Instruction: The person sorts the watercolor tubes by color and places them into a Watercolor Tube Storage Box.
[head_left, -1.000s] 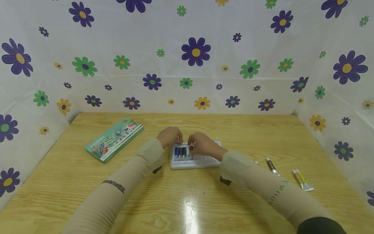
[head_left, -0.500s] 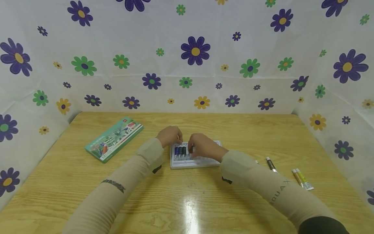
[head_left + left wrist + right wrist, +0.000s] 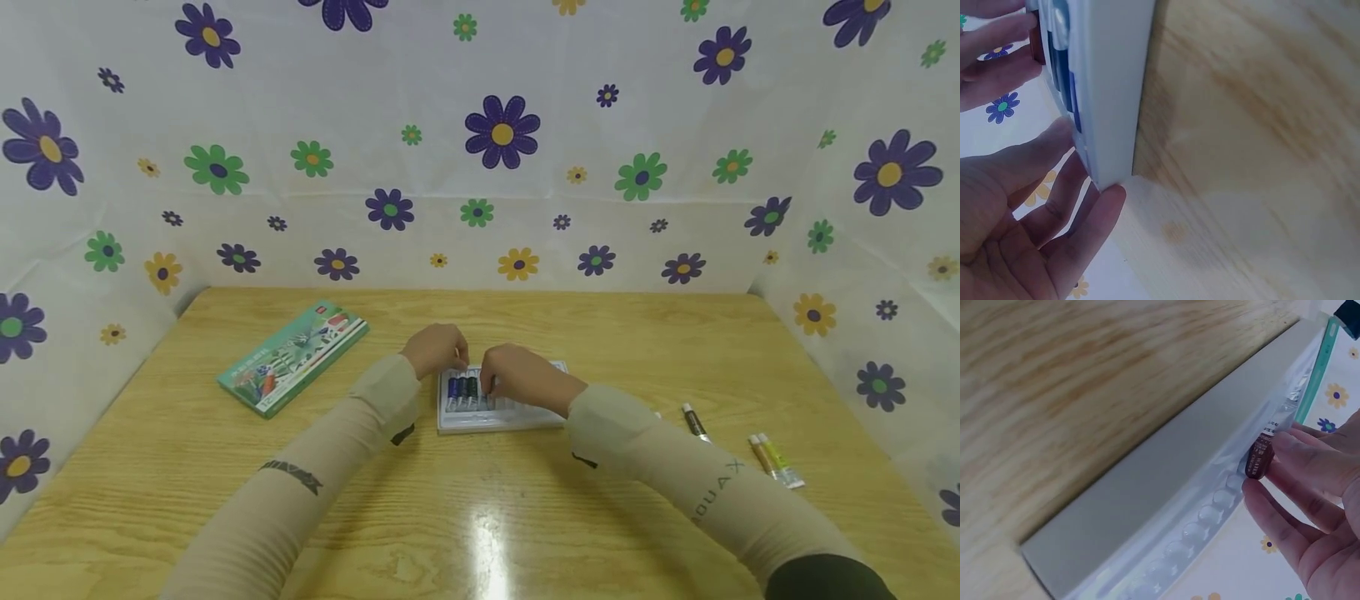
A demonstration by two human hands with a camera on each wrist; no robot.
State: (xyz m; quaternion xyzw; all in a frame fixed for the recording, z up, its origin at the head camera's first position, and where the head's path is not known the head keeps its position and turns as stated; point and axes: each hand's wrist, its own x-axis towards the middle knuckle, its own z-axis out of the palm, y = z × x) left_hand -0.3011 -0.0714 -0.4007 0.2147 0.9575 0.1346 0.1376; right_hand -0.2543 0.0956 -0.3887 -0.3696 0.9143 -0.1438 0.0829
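Observation:
A white tray of paint tubes [image 3: 502,423] lies on the table in front of both hands. My left hand [image 3: 435,348] grips its far left corner, the thumb on the rim in the left wrist view. Dark blue and green paint tubes [image 3: 462,390] lie side by side in the tray's left slots. My right hand [image 3: 527,377] pinches a brown paint tube [image 3: 1261,453] between thumb and fingers, over the slot beside them. In the head view that hand mostly hides the brown tube. Bare moulded slots [image 3: 1194,534] run along the rest of the tray.
A green illustrated paint box [image 3: 296,358] lies at the back left of the wooden table [image 3: 420,517]. On the right are a dark tube [image 3: 694,421] and a tan and yellow pair of tubes [image 3: 776,461]. Flowered cloth [image 3: 502,200] encloses the back and sides.
My right hand has shifted slightly left and down over the tray, and the brown tube shows less than before. The left hand has stayed at the tray's corner.

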